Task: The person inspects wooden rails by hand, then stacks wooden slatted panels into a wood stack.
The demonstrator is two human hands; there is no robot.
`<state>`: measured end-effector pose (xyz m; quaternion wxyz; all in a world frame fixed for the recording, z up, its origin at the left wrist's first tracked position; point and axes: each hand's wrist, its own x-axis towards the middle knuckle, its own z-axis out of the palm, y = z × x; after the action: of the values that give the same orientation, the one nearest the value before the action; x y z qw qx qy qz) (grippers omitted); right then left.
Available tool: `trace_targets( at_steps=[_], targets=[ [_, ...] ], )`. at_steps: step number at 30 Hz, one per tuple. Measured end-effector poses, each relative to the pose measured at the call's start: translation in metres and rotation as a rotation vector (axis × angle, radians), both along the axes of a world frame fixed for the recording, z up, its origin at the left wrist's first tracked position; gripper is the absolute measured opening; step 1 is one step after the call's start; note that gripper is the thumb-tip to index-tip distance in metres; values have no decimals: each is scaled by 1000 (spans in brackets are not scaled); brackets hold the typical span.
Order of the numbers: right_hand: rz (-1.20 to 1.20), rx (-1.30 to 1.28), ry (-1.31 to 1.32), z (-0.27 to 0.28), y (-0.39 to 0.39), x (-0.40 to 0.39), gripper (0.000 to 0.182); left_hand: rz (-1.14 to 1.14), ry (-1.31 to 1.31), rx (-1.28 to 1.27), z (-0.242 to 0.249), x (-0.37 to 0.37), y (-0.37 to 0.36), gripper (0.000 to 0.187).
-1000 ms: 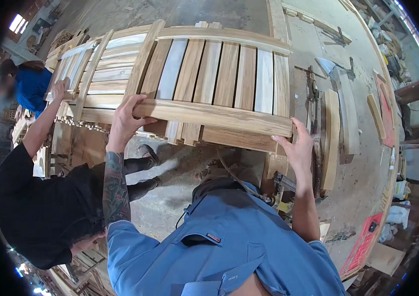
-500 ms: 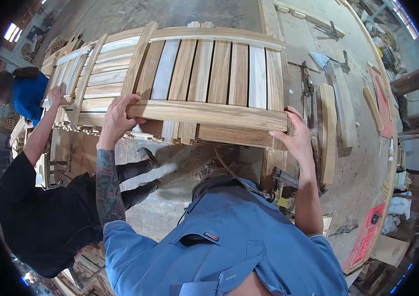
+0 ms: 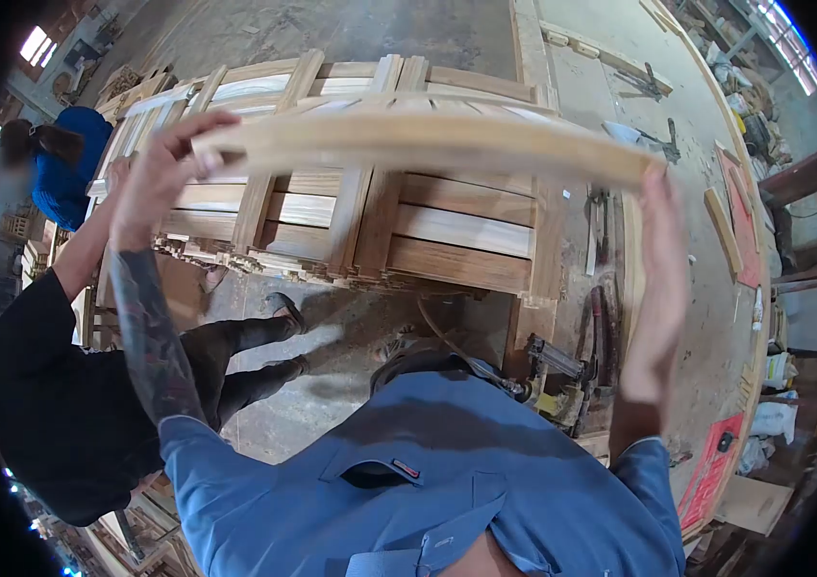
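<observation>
A slatted wooden panel (image 3: pixel 418 139) is held up level in front of me, its near rail facing the camera and blurred by motion. My left hand (image 3: pixel 160 183) is closed around the panel's left end, with the fingers over the top. At the right end, my right hand (image 3: pixel 663 216) grips the corner, its fingers partly smeared. Below the raised panel lies a stack of similar slatted panels (image 3: pixel 466 229), whose slats and cross rails show. Most of the held panel's face is foreshortened.
A workbench (image 3: pixel 706 317) on the right carries clamps (image 3: pixel 644 85), long timber pieces (image 3: pixel 724 231) and a metal tool (image 3: pixel 557 356). A co-worker in black (image 3: pixel 72 404) stands close on my left, one hand by the stack. Another person in blue (image 3: pixel 82 163) is farther off.
The slatted panel has been lifted off the stack and up toward the camera, tilting nearly edge-on. Both my hands rose with it and moved apart in view, uncovering the panels beneath.
</observation>
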<state>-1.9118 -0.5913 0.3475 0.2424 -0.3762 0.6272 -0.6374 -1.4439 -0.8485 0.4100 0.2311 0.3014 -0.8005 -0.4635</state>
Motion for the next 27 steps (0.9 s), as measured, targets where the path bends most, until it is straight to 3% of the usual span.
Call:
trace_targets(
  at_steps=[2,5,7,8,10,15,18,21,23,24,26,27],
  targets=[
    [18,7,-20,43,-23,-8,55,90,-156,-260,27,1,-28,59],
    [49,13,20,77,-58,-23,56,117,-216,-247,65,-31,-50,57],
    [-9,153,48,92,-87,-33,58,269,-167,-44,74,-50,-77,58],
    [-63,294,69,98,-98,-37,60,264,-163,-51,73,-61,-92,58],
    [-69,313,94,99,-113,-44,62,503,-133,-26,63,-83,-108,57],
    [-61,343,100,98,-120,-45,65,600,-103,-119,51,-91,-109,56],
    [-76,361,107,99,-114,-39,57,577,-114,-102,52,-88,-107,58],
    [-164,329,174,96,-119,-38,73,584,-65,-161,51,-92,-100,58],
    [-119,73,33,80,-130,-45,58,606,-38,-182,49,-94,-97,58],
    [-110,74,29,74,-135,-49,58,621,-14,-195,49,-95,-97,55],
    [-30,-172,-122,63,-147,-56,38,650,4,-210,46,-93,-102,52],
    [44,-235,-190,64,-149,-51,43,624,83,-116,42,-92,-108,48]
  ],
)
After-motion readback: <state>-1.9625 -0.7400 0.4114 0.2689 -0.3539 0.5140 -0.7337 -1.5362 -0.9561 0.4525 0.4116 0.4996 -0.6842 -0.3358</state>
